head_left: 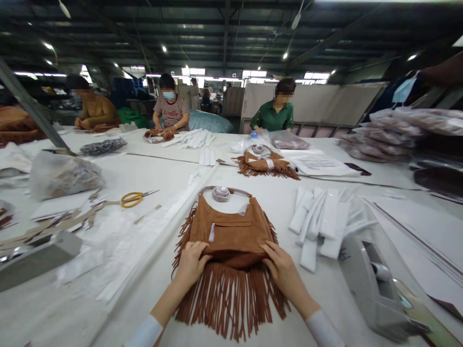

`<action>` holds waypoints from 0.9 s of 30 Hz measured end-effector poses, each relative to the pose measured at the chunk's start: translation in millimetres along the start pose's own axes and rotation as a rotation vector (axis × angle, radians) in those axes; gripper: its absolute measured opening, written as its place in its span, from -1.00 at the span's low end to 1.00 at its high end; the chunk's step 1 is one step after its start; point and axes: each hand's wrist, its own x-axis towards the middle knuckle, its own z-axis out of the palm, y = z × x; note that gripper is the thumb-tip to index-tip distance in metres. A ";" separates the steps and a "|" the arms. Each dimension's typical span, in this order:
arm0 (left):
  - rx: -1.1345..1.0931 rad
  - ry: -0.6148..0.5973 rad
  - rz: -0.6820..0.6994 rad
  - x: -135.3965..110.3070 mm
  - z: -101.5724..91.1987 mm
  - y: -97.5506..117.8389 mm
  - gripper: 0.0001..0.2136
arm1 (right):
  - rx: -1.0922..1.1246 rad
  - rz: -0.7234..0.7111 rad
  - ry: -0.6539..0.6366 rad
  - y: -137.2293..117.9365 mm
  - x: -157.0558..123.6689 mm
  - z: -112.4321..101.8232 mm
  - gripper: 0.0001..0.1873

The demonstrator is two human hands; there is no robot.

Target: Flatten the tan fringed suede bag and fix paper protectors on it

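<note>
A brown fringed handbag lies flat on the white table in front of me, its long fringe spread toward me. My left hand pinches the bag's lower left edge between thumb and fingers. At the lower right edge, my right hand grips the bag the same way. Across the bag's front runs a zipper with a wrapped pull. The handle curves at the top, and a wrapped roll sits within its loop.
White foam strips lie right of the bag, near a grey tape dispenser. Yellow-handled scissors and another tape dispenser are on the left. A second fringed bag lies ahead. Several people work across the table; bagged goods are stacked right.
</note>
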 end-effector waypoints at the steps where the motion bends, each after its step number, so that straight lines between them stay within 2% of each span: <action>1: -0.038 0.013 0.002 -1.8 2.3 -1.9 -0.84 | -0.035 -0.002 0.026 -1.3 -3.8 -1.1 -0.64; 5: -0.126 0.066 -0.010 -8.6 9.5 -9.5 -0.78 | -0.085 -0.014 0.174 -22.0 -23.4 -7.4 -0.61; 7: -0.141 0.080 -0.019 -10.1 11.1 -11.2 -0.77 | -0.030 -0.052 0.193 -37.5 -35.6 -7.2 -0.60; 9: -0.144 0.087 -0.030 -10.5 11.6 -11.3 -0.77 | 0.040 -0.103 0.117 -51.4 -47.5 -2.8 -0.59; 13: -0.142 0.080 -0.057 -10.9 10.9 -10.2 -0.75 | 0.131 -0.161 -0.115 -66.1 -61.0 10.9 -0.60; 20: -0.128 0.082 -0.093 -13.2 7.6 -5.5 -0.74 | 0.024 -0.187 -0.380 -69.8 -46.0 17.5 -0.52; 23: -0.086 0.214 -0.072 -24.6 8.2 8.1 -0.71 | -0.044 -0.197 -0.442 -71.8 -39.4 18.6 -0.47; 25: -0.053 0.317 -0.001 -38.7 11.9 20.9 -0.71 | -0.069 -0.202 -0.469 -72.4 -37.6 20.7 -0.46; 27: -0.042 0.318 0.095 -55.1 19.4 33.6 -0.71 | -0.079 -0.213 -0.487 -71.8 -37.2 23.6 -0.46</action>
